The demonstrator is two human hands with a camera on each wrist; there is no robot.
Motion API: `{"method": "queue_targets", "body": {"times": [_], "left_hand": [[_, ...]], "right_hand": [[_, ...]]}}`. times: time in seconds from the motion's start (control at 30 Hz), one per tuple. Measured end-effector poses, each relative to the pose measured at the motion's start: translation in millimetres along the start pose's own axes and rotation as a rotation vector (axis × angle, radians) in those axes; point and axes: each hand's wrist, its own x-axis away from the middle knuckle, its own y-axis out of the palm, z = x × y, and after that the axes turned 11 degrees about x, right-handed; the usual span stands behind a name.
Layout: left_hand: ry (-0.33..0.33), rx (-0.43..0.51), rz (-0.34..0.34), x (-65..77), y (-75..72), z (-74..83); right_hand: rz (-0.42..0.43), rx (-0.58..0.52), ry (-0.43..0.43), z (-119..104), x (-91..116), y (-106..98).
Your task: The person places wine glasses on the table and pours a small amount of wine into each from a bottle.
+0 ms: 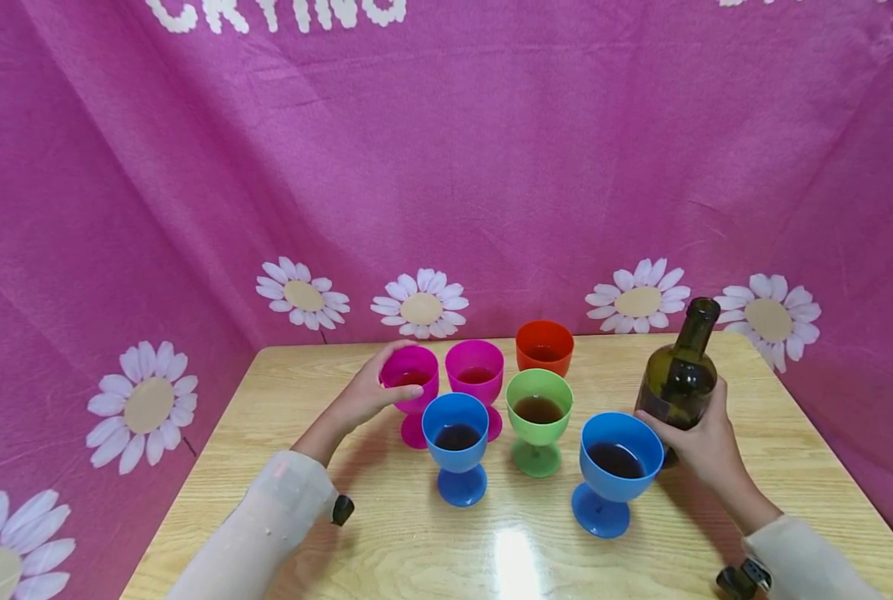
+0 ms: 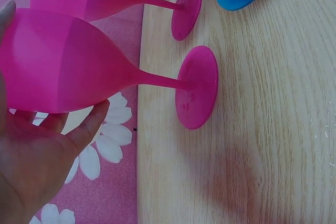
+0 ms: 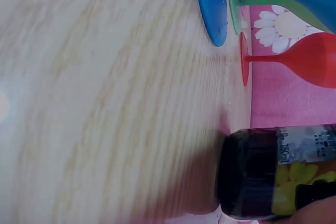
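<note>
My left hand (image 1: 362, 392) holds the bowl of a pink goblet (image 1: 425, 400), thumb on the near side and fingers round the back. In the left wrist view, the goblet's round foot (image 2: 197, 87) is at the wooden tabletop. On the right, my right hand (image 1: 709, 446) grips a dark green wine bottle (image 1: 686, 379) round its body, neck up and leaning a little right. The bottle's base (image 3: 247, 177) shows close over the table in the right wrist view. A blue goblet (image 1: 622, 485) stands just left of the bottle.
Another pink goblet (image 1: 484, 388), an orange one (image 1: 544, 363), a green one (image 1: 539, 433) and a second blue one (image 1: 457, 461) cluster mid-table, each with dark liquid inside. Behind the wooden table (image 1: 386, 542) hangs a pink cloth (image 1: 446, 183) with daisies.
</note>
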Motion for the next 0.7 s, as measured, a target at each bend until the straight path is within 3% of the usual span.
{"method": "queue_targets", "body": {"times": [0.3,0.7], "left_hand": [[0.002,0.011,0.004,-0.4,-0.2,-0.7],[-0.013,0.006,-0.003,0.1,-2.2,-0.5]], "right_hand": [[0.044,-0.028,0.002,7.7,-2.5,-1.7],[0.0,-0.021,-0.031,13.9,-2.7,-3.8]]}}
